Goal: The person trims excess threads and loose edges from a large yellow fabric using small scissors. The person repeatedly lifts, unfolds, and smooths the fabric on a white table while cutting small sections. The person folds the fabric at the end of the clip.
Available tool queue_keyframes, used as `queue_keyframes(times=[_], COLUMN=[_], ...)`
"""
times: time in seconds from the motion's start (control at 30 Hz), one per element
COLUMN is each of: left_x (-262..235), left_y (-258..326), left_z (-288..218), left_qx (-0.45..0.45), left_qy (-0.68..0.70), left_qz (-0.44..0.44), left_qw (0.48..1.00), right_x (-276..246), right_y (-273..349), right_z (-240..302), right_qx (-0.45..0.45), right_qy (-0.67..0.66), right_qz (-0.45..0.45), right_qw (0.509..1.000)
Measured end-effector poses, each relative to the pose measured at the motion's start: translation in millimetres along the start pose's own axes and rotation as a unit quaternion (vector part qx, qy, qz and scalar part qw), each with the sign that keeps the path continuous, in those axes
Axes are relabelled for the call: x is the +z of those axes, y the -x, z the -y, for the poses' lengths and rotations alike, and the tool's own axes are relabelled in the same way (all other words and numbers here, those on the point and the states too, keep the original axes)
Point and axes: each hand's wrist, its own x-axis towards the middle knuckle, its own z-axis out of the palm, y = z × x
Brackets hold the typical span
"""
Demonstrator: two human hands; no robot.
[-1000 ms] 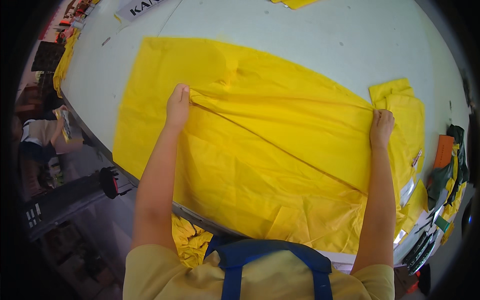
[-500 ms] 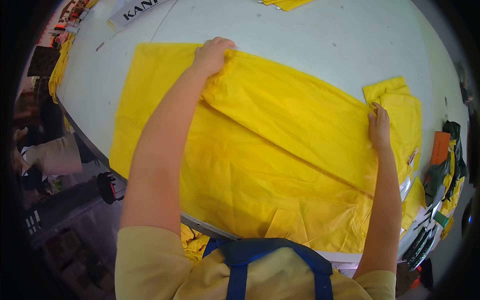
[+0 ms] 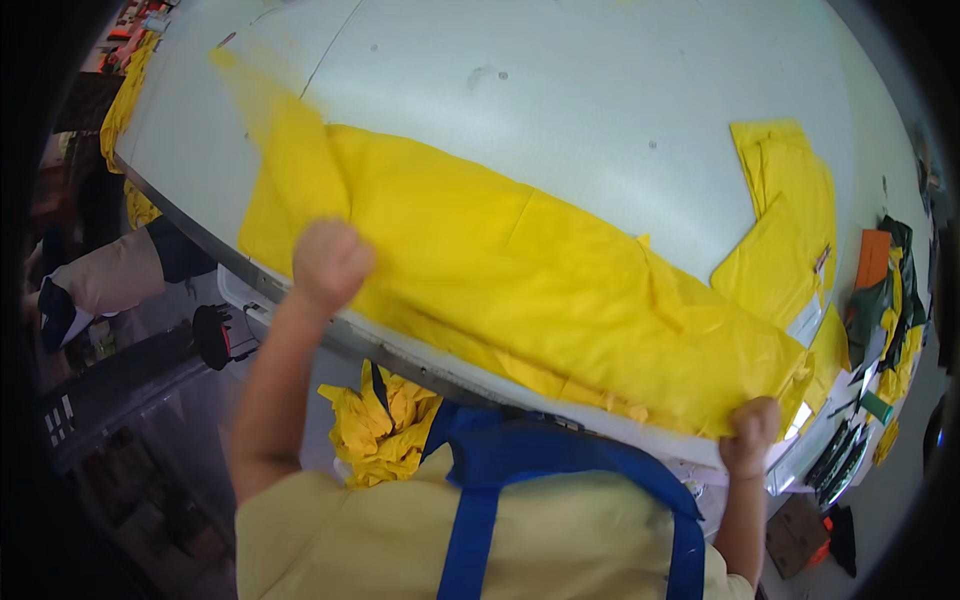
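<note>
A long piece of yellow cloth, thin and creased, lies doubled over itself along the near edge of the table. My left hand, slightly blurred, is closed in a fist on its near edge toward the left. At the cloth's near right corner my right hand grips bunched fabric in a closed fist. The cloth's far left end is lifted and smeared by motion. What the fingers pinch underneath is hidden.
Folded yellow cloth lies at the right, near an orange box, dark fabric and a green spool. Crumpled yellow cloth sits below the table edge. Another person's leg shows at the left.
Both hands have come down toward me, drawing the cloth nearer. Spread wide before, it is now a narrower folded strip. The view has shifted, and the white box at the top has left it.
</note>
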Motion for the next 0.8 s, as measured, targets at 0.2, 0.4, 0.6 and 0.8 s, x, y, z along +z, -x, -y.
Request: queue_keyframes(times=[0.2,0.4,0.6,0.8], left_x=[-6.6,55.4,91.8,98.8], left_y=[57.8,32.0,41.9,38.8], left_z=[-86.0,-128.5,-132.5,-134.9], left_qx=[-0.193,-0.227,-0.214,-0.214], left_qy=[0.179,0.034,-0.014,0.014], left_qz=[0.236,0.199,0.167,0.119], left_qw=[0.935,0.953,0.962,0.969], right_x=[74.6,52.3,-0.1,55.9], right_y=[81.1,68.7,89.4,116.1], right_z=[43.1,-11.4,-200.5,-307.6], right_qx=[0.074,0.096,0.299,0.340], right_qy=[0.005,-0.053,0.148,0.117], right_qz=[0.113,0.084,0.002,0.053], right_qw=[0.991,0.990,0.943,0.932])
